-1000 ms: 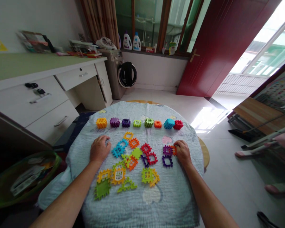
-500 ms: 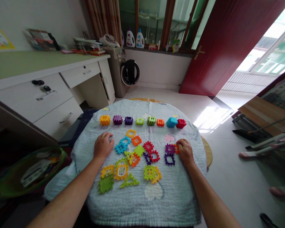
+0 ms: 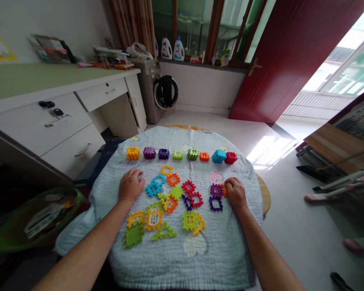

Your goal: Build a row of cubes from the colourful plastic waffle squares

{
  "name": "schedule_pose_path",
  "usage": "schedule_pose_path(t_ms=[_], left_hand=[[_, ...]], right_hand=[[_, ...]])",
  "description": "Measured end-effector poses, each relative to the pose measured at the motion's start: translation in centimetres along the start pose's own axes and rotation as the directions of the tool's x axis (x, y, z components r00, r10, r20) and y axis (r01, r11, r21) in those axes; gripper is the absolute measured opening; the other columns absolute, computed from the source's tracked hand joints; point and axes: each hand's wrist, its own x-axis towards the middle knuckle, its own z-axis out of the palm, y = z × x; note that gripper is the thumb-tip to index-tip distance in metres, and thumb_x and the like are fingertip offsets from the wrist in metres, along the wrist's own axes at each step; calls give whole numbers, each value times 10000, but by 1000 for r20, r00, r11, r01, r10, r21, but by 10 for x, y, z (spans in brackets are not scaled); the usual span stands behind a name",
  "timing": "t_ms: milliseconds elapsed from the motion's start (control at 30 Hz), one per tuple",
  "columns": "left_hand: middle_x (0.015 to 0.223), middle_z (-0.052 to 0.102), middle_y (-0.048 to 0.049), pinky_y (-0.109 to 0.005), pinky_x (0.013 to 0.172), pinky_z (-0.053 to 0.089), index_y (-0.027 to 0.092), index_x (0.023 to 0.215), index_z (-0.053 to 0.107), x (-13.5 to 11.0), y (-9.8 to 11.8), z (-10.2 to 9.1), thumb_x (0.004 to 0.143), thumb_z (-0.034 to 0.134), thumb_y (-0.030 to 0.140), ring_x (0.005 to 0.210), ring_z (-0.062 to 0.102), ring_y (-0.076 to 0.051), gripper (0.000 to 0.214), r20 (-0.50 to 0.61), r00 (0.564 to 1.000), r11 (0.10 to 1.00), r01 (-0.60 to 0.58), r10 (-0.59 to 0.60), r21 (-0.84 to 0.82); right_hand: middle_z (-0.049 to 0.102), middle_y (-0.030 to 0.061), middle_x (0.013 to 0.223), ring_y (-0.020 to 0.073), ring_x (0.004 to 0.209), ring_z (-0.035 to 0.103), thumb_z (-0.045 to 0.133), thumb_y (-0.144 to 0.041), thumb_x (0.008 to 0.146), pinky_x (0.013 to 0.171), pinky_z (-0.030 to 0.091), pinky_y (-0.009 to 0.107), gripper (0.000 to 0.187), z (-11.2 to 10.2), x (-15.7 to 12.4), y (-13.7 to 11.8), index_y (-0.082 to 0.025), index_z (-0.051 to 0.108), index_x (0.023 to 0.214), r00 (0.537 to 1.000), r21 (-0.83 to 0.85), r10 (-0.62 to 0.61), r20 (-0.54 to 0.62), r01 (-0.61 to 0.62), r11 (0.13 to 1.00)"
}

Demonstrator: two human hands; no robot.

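My left hand rests on the cloth, fingers curled; whatever lies under them is hidden. Just right of it are two light-blue toothed plastic building pieces. My right hand has its fingers closed at the edge of an orange building piece, which it partly covers. A purple building piece adjoins the orange one, with a dark purple frame piece below. Between my hands lie loose pieces: red, orange, yellow and green, some overlapping.
Along the table's far side stands a row of several block groups, from yellow to red. A pale blue cloth covers the round table. Beyond are a desk, a washing machine and a red door.
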Motion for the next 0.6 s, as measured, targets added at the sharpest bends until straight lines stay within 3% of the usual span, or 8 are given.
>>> schedule_pose_path(t_ms=[600], left_hand=[[1100,674,-115,-420,979,464,176,969,633,-1,9,-6,787,486,204,1064,598,-287,236,30,998,998,57,-56,-21]], right_hand=[[642,66,819,221,855,575,500,-380,826,882,410,375,247,-3,1,-4,-212,640,712,998,-31,-33,47,35,999]])
